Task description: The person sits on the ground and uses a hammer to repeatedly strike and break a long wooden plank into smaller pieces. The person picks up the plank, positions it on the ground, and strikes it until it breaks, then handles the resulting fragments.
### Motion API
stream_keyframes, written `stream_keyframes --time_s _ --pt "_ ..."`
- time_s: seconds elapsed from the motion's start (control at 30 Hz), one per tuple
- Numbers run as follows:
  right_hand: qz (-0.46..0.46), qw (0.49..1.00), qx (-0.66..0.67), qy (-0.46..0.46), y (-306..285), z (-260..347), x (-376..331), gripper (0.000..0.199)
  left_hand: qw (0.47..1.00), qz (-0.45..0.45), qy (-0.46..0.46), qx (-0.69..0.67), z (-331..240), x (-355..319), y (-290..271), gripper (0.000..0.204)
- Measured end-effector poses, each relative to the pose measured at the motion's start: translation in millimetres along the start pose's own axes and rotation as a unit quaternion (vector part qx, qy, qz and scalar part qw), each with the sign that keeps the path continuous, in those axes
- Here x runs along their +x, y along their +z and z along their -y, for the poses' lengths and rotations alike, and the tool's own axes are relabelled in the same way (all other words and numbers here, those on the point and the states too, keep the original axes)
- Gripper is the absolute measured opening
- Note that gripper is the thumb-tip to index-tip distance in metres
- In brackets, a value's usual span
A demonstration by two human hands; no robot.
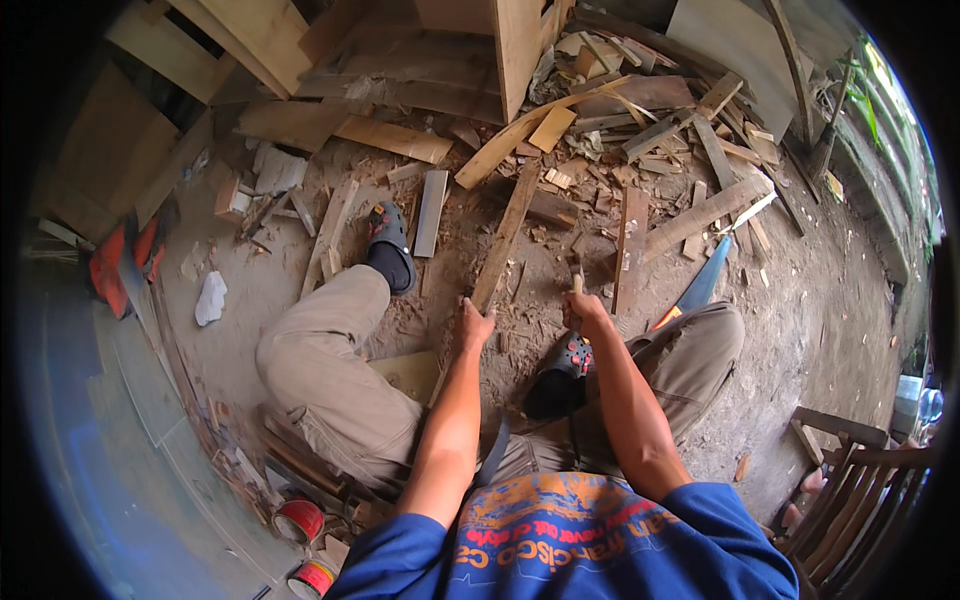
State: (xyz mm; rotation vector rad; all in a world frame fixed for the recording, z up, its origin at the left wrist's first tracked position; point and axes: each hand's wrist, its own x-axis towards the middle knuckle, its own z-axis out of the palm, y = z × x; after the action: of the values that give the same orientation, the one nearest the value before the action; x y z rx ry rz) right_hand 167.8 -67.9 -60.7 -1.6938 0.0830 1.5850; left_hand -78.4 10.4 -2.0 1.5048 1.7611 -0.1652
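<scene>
Bare wood fills the scene: offcuts [645, 94] lie piled at upper right and scattered over a dusty grey-brown floor [810, 310]. A person sits low, seen from above, wearing a blue T-shirt [600, 540] with orange and red print, khaki trousers [330, 350] and dark clogs [392, 245]. At the centre of the frame, the left hand [475, 323] is closed around the lower end of a long, narrow wooden strip [507, 232], which slants toward the top and slightly right. Just right of centre, the right hand [584, 309] has its fingers curled around a short, pale handle [577, 284]; what kind of tool it belongs to is hard to make out. A blue-bladed handsaw [706, 275] lies right of centre, near the right knee. Pale wooden panels [245, 45] stand at upper left, an orange-red bag [108, 272] sits at far left, red cans [300, 522] at lower left, and a slatted wooden seat [860, 505] at lower right.
</scene>
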Motion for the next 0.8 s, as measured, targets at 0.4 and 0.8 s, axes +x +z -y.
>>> stream_keyframes --time_s 0.4,0.8 --pt "-0.049 0.87 -0.389 -0.299 93 45 -123 0.041 0.971 -0.221 0.07 0.054 25 18 51 0.065" --pt "-0.013 0.804 -0.252 -0.539 154 126 -140 0.021 0.989 -0.139 0.032 0.034 19 9 35 0.064"
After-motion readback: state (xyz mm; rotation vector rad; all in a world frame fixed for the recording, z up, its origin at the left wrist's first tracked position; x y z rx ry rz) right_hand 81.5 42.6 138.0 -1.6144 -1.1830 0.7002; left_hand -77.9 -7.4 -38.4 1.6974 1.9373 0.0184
